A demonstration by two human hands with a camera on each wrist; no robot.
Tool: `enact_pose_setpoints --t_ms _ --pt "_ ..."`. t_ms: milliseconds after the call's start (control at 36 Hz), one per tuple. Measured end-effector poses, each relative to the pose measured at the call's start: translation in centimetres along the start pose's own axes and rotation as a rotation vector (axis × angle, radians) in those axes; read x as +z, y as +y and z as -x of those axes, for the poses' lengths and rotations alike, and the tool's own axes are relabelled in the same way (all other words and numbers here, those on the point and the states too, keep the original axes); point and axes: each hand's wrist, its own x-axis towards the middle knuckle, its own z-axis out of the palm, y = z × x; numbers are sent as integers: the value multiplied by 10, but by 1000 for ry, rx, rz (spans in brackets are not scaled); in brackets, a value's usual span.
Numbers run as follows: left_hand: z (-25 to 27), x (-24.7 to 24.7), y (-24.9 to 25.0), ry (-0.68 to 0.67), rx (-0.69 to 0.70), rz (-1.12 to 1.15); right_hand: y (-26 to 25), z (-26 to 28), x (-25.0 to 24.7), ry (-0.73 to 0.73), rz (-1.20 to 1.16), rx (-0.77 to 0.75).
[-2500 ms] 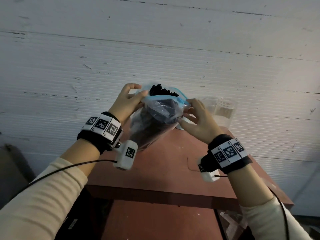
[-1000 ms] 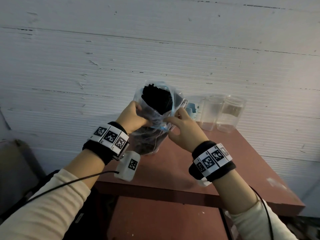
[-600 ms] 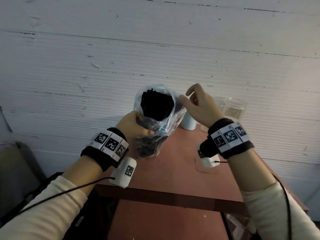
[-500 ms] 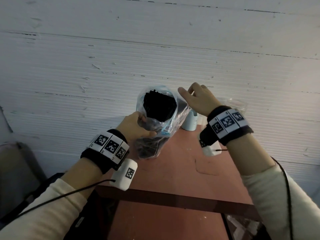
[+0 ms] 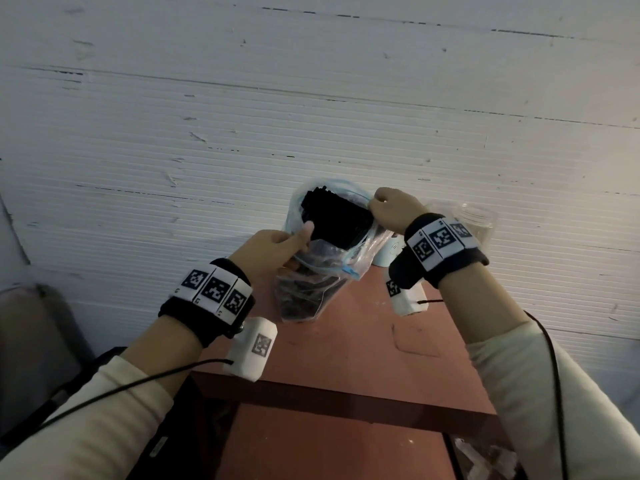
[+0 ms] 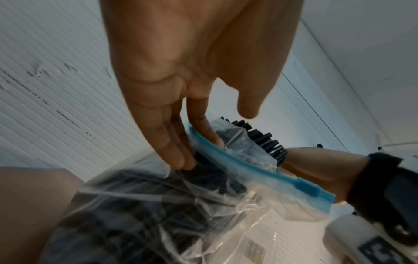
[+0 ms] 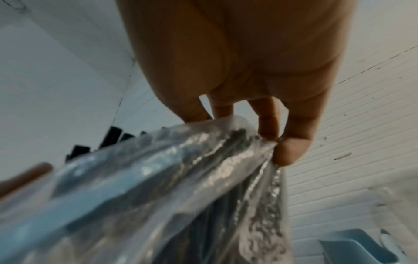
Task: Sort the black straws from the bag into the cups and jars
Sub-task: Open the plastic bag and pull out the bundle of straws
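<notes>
Straws in bag on table; jar behind-right, by wall.

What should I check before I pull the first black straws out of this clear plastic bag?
1. Clear plastic zip bag mouth open: ok.
2. Left hand holds the near rim: ok.
3. Right hand pinches the far rim: ok, so no hand is free.
4. Black straws stick out above the mouth, reachable: ok.
5. Clear glass jar stands on the red-brown table behind the right wrist: ok.
6. Jar empty: cannot tell.
</notes>
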Motion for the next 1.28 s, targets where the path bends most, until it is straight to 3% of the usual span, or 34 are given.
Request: enact_pose_setpoints --t_ms 194,333,583,694,944,1083,1278 --pt "-2 1 -2 21 -56 23 16 17 6 253 -106 -30" --pt "-3 -1 -5 91 -13 21 33 26 17 347 -325 18" --pt "-5 -7 -16 143 54 -27 50 34 37 316 -365 -65" --pt "-2 -9 -20 239 131 -102 55 38 37 313 -482 -26" --pt "-4 -5 -18 133 156 183 38 47 40 330 -721 -33" --pt "-8 -2 -14 168 243 268 36 49 39 214 -1001 -73" --pt "-13 5 -12 120 354 276 44 46 29 170 -997 -107"
